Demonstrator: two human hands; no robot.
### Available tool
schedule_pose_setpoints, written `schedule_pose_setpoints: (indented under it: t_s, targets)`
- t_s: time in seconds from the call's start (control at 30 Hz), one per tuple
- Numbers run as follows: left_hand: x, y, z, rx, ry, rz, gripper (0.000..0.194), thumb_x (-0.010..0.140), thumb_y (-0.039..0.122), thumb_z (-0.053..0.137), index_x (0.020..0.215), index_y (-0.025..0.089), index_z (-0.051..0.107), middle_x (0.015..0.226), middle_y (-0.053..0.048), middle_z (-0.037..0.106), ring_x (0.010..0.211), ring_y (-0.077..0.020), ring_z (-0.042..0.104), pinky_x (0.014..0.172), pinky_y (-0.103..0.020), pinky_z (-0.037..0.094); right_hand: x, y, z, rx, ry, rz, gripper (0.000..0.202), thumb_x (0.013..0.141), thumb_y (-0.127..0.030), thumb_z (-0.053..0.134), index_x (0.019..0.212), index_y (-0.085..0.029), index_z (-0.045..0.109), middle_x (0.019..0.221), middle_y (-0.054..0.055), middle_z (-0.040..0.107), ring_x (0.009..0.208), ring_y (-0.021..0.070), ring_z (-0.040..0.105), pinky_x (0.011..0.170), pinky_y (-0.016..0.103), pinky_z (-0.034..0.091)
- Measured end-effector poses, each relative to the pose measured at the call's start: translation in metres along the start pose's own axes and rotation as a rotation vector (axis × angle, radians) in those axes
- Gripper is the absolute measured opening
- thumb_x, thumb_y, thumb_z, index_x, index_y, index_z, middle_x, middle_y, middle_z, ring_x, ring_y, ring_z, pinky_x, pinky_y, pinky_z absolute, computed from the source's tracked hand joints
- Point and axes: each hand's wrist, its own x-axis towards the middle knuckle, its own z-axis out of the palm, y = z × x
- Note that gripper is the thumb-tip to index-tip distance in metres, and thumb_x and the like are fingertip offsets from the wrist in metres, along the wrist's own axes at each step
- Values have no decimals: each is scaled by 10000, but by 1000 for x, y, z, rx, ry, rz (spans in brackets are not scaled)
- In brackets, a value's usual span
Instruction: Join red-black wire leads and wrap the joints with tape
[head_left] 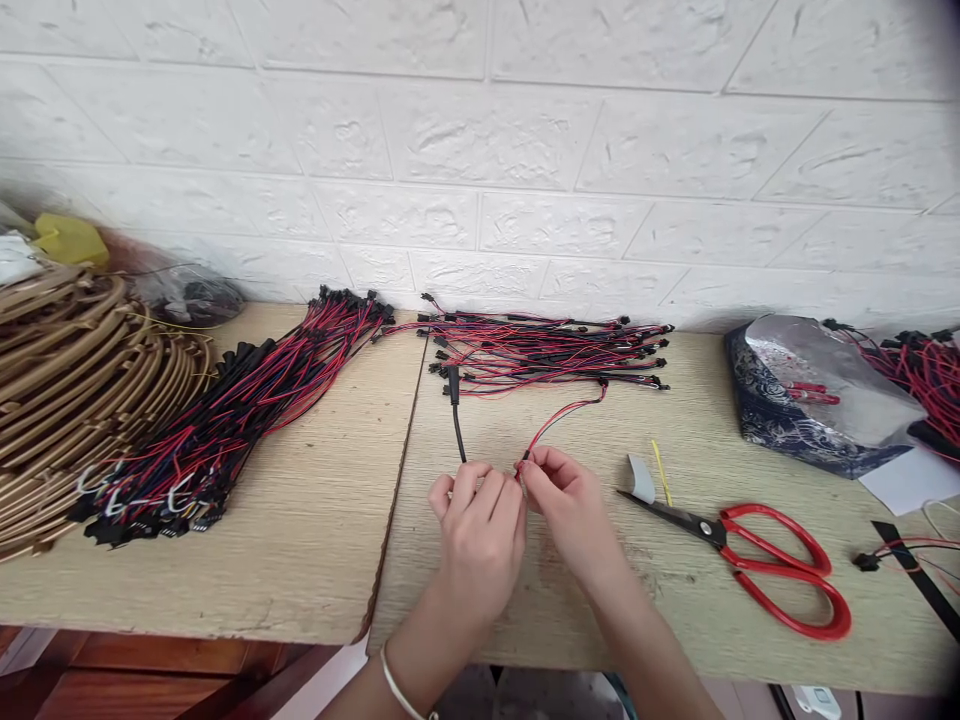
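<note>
At the middle of a pale wood-grain tabletop (pixel 697 430), toward its near edge, a person's two bare hands work close together on thin wiring. The left hand (pixel 484 530) is curled with its knuckles up, its fingers closed over a black cable (pixel 459 435) that rises from them to a black barrel plug (pixel 454 385) pointing toward the far side; the fingertips are hidden. The right hand (pixel 566 490) pinches a red-and-dark wire pair (pixel 555 418) between thumb and forefinger; the pair arcs away, far and right, to a small black connector (pixel 602 386). Whether cable and wires are joined cannot be seen beneath the fingers.

All of it looks very light. The wires seem limp and springy, the black sheath somewhat stiffer and smooth. Thin strands could probably break if tugged, so the sheath or plug body looks like the safest hold, with a fingertip pinch near the strand ends.

Similar wire leads (pixel 555 352) lie beyond the hands, and a larger wire bundle (pixel 281 385) lies left. To the right rest red-handled scissors (pixel 720 535), beside a blank-looking grey tab (pixel 640 478). No brand or writing can be read, including on the red strips (pixel 814 393) over a dark blue patterned bag (pixel 787 450).
</note>
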Motion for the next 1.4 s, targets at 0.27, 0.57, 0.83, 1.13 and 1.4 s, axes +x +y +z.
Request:
schedule_pose_setpoints:
  t_s: [0.27, 0.57, 0.83, 1.13, 1.4]
  targets:
    - [1, -1, 0, -6, 11, -17, 251, 877, 87, 519, 642, 168, 554, 610, 3, 603, 780, -170, 553, 748, -345, 254, 0, 4, 1, 6, -58, -2, 228, 655, -317, 673, 622, -203, 478, 601, -40, 454, 580, 114, 396, 546, 243, 362]
    - [2, 0, 0, 13, 30, -5, 265, 864, 62, 530, 621, 165, 551, 602, 10, 596, 800, -164, 571, 756, -347, 257, 1, 1, -8, 131, -103, 36, 326, 659, -390, 740, 587, -195, 489, 548, -62, 417, 502, 85, 307, 479, 232, 265]
    - [3, 1, 0, 58, 18, -3, 252, 856, 56, 543, 632, 172, 542, 618, 12, 622, 795, -168, 558, 767, -361, 247, 5, 0, -6, 84, -25, -31, 324, 650, -385, 723, 529, -202, 484, 505, -71, 347, 491, 93, 235, 477, 265, 197]
    - [1, -6, -1, 11, -29, 28, 153, 826, 50, 567, 881, 168, 646, 919, -88, 630, 958, -231, 530, 843, -372, 423, 7, 7, -6, -11, 66, -121, 339, 715, -420, 667, 540, -203, 473, 554, -45, 374, 547, 119, 294, 521, 276, 229]
    - [-5, -11, -8, -393, -130, -555, 697, 890, 261, 509, 1462, 142, 129, 1276, -219, 517, 1109, -278, 569, 853, -441, 514, -2, 15, 2, 84, 31, -171, 349, 773, -451, 636, 568, -203, 501, 548, -55, 353, 528, 116, 316, 506, 266, 276]
